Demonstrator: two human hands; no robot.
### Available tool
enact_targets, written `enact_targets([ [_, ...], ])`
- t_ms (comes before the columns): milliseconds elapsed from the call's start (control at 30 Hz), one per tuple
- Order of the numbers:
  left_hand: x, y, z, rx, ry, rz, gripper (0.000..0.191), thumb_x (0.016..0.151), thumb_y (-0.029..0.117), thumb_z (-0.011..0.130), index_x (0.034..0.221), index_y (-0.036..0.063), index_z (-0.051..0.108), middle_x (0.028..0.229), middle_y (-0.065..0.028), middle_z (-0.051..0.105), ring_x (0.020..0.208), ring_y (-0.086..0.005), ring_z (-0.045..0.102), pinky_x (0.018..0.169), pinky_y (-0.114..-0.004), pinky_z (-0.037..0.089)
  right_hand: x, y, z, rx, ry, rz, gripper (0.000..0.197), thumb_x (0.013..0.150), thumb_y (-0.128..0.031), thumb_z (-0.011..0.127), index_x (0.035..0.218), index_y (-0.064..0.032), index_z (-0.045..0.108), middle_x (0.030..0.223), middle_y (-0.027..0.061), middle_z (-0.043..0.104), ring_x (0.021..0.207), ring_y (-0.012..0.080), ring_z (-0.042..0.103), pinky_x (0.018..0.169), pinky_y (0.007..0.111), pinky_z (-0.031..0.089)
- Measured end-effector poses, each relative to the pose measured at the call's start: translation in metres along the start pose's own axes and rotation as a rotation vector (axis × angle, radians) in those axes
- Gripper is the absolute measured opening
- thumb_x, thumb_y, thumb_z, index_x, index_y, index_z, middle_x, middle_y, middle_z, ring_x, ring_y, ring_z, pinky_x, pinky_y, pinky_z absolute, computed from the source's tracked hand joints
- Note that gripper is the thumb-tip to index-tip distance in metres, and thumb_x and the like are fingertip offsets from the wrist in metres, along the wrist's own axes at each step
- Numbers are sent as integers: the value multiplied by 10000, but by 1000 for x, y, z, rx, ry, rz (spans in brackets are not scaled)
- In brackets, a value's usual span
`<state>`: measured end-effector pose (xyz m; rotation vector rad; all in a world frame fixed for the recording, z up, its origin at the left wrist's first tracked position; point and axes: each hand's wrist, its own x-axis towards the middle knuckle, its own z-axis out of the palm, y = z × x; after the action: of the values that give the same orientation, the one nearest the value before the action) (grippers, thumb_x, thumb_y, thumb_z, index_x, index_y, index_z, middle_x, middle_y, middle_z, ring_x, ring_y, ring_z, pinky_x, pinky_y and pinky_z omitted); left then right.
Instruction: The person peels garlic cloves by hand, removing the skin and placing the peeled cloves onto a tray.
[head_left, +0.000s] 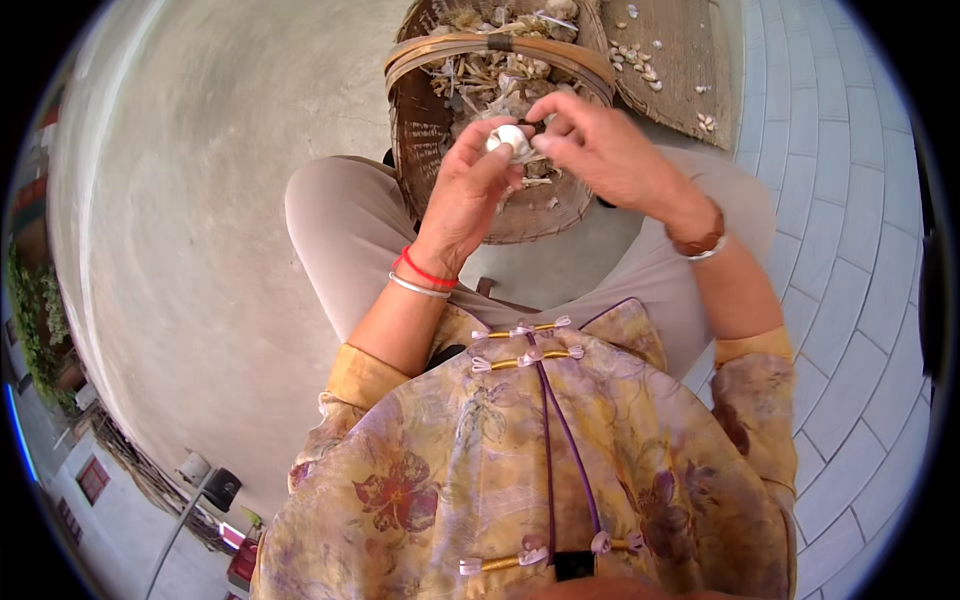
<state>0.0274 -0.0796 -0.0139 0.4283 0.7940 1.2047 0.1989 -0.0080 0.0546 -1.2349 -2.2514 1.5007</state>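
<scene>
A white garlic bulb (510, 142) is held between the thumb and fingers of my left hand (469, 176), above a woven basket. Close beside the bulb on its right is my right hand (592, 146), its fingers bent and thumb near the bulb's edge; its fingertips are slightly blurred, and whether they hold a bit of skin cannot be made out. The woven basket (415, 142), with an arched handle (442, 46), stands between my knees. Dried garlic bulbs, stalks and loose husks (491, 75) lie in it, partly hidden by my hands.
Right of the basket lies a flat woven tray or mat (686, 45) with several loose garlic cloves (637, 61) on it. Concrete floor (202, 187) extends to the left, and grey tiles (840, 247) cover the wall or floor at right. My knees flank the basket.
</scene>
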Motion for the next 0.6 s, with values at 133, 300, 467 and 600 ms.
enact_targets([
  [133, -5, 0, 0, 140, 45, 72, 328, 883, 64, 584, 1198, 17, 508, 1012, -37, 589, 765, -91, 547, 709, -241, 472, 16, 26, 43, 268, 130, -88, 259, 907, -231, 543, 1029, -5, 511, 746, 95, 636, 640, 162, 598, 578, 292, 471],
  [300, -2, -7, -10, 546, 118, 296, 314, 861, 25, 606, 1162, -4, 520, 965, -37, 600, 778, -78, 561, 682, -229, 502, 20, 24, 56, 459, 123, 29, 224, 916, -194, 537, 1036, -7, 513, 779, 75, 635, 686, 109, 610, 576, 238, 479],
  [467, 0, -8, -9, 449, 153, 320, 178, 873, 25, 583, 1039, -15, 532, 927, -28, 603, 782, -87, 575, 681, -224, 513, 23, 23, 68, 485, 271, 17, 220, 910, -163, 544, 1053, 3, 525, 809, 77, 638, 662, 91, 603, 554, 224, 485],
  [600, 4, -10, -10, 530, 192, 352, 136, 907, 73, 536, 1017, -4, 516, 882, -55, 609, 763, -108, 584, 652, -249, 506, 24, 27, 76, 391, 330, 16, 229, 910, -173, 543, 1047, 10, 548, 824, 82, 648, 642, 101, 613, 565, 241, 501],
])
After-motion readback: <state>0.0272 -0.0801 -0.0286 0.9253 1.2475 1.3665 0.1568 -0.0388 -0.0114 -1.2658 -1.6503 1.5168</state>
